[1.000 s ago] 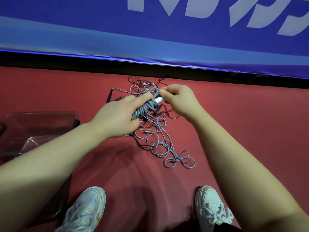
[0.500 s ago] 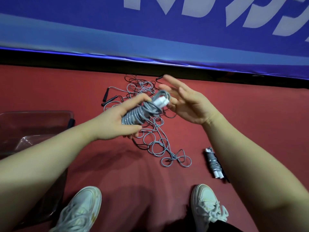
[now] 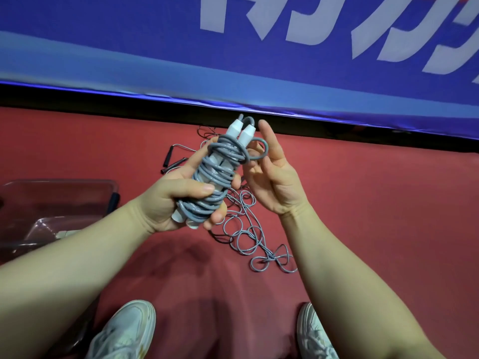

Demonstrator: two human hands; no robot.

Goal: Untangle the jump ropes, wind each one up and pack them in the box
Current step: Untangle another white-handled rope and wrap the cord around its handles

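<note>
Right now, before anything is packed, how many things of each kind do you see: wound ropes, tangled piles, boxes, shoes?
1 wound jump rope, gripped by the left hand
1 tangled rope pile on the floor; how many ropes are in it cannot be told
1 clear box
2 white shoes
Total: 5

Indoor sports hall: red sports flooring (image 3: 388, 203), a blue perimeter banner (image 3: 129, 35) with white lettering, and jump ropes (image 3: 248, 242) lying loose.
</note>
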